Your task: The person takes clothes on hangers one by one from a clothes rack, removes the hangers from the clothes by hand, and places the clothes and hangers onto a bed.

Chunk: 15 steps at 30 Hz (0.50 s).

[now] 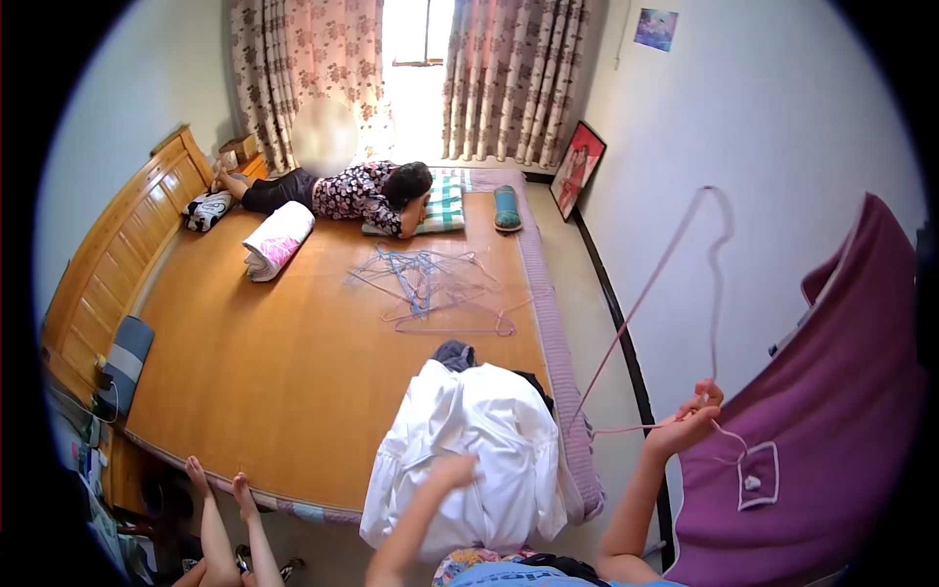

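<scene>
My right hand is raised at the right, its fingers closed around a thin pink clothes hanger. The hanger's long loop points up and away, in front of the white wall. Over the white shirt at the near end of the bed is my left hand. Its fingers are blurred, and whether they grip the cloth cannot be made out. A dark grey garment pokes out from behind the shirt. Farther up the bed lies a tangle of blue and pink hangers.
A person lies across the bed's far end, near a rolled white bundle and a green bolster. Another person's bare legs rest against the near left bed edge. Purple fabric stands at the right.
</scene>
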Motion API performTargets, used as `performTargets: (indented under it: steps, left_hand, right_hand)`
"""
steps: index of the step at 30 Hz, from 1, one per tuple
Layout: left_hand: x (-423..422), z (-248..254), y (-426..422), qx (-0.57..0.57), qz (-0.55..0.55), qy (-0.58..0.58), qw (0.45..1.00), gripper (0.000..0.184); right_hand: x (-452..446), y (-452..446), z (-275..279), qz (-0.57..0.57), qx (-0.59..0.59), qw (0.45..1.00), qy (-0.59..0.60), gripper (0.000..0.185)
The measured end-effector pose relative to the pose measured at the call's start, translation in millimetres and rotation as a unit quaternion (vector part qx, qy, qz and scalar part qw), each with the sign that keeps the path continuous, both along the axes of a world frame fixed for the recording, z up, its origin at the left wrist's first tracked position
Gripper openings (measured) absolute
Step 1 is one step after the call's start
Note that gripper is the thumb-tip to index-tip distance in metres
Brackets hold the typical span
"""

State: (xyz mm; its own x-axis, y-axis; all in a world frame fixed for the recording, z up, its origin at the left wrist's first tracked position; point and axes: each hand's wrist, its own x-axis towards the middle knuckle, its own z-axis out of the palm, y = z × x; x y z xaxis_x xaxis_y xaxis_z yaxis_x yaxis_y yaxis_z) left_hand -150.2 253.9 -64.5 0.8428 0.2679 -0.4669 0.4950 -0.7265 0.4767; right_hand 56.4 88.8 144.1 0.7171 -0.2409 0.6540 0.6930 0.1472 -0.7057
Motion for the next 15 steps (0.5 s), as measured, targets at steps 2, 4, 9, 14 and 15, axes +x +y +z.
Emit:
performTargets:
  steps: [2, 4, 9, 14, 15]
  left_hand:
    - [-10, -41, -35, -0.082, -0.054, 0.021, 0.995, 0.047]
    - [-26, -56, -67, -0.213, -0.015, -0.008, 0.977, 0.047]
    - [-71, -32, -84, -0.149, 0.217, 0.037, 0.964, 0.045]
    - [-106, -15, -92, -0.044, 0.530, 0.054, 0.845, 0.033]
    - [-112, -8, -101, -0.054, 0.539, 0.091, 0.836, 0.032]
  right_hand:
    - [15, 38, -6, 0.012, -0.008, 1.000, 0.024, 0.054]
    - [41, 72, -25, 0.040, -0.043, 0.996, -0.065, 0.056]
    - [104, 168, -40, 0.216, -0.190, 0.954, -0.081, 0.042]
    - [281, 366, -223, 0.355, -0.574, 0.695, -0.248, 0.036]
    - [348, 417, -319, 0.503, -0.659, 0.555, -0.072, 0.031]
